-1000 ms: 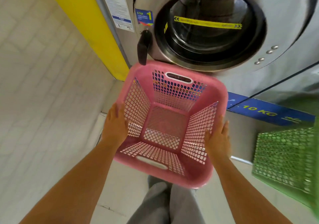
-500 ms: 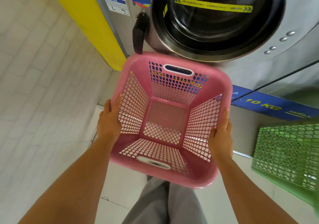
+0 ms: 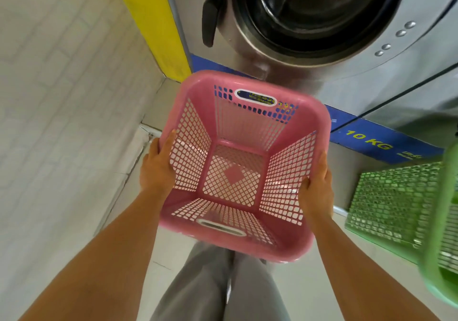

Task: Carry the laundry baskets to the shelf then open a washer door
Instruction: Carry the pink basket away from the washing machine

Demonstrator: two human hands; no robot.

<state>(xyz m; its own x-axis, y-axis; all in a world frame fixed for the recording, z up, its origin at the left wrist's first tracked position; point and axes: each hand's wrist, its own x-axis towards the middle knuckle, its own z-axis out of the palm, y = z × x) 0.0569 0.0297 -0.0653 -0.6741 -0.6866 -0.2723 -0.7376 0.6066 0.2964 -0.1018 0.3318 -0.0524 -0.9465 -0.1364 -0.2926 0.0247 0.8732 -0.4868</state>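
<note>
Both hands grip the empty pink basket (image 3: 238, 172), left hand (image 3: 156, 169) and right hand (image 3: 316, 189) on opposite rims, with the closed-looking washer door (image 3: 317, 16) straight ahead above it.

A yellow panel (image 3: 148, 21) runs beside a pale tiled wall (image 3: 62, 85). A blue strip (image 3: 386, 140) reads "10 KG" in yellow. Grey trousers (image 3: 218, 286) show above the light floor (image 3: 297, 291).

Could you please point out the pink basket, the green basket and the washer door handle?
pink basket (image 3: 195, 90): head view, far rim
green basket (image 3: 386, 204): head view, mesh side wall
washer door handle (image 3: 210, 16): head view, black grip
</note>
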